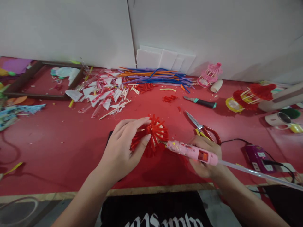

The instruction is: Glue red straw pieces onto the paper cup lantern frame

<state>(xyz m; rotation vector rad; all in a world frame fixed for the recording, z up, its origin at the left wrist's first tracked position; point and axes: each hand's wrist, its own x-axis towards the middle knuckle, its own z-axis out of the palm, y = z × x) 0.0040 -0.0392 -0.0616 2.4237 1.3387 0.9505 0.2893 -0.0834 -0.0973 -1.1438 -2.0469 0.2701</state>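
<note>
Gluing step in hand, by the look of it. Left hand (123, 143) grips the red spoked piece (155, 132), thumb and fingers closed on its left side; right hand (209, 147) wrapped around pink glue gun (189, 150), tip at the piece's right edge, contact unclear. Next move seems to call for a steady hold and careful tip placement. Piece sits near-centre over red tabletop (82, 157): round, fuzzy strips radiating from the middle, pale base showing between, left side partly hidden.
</note>
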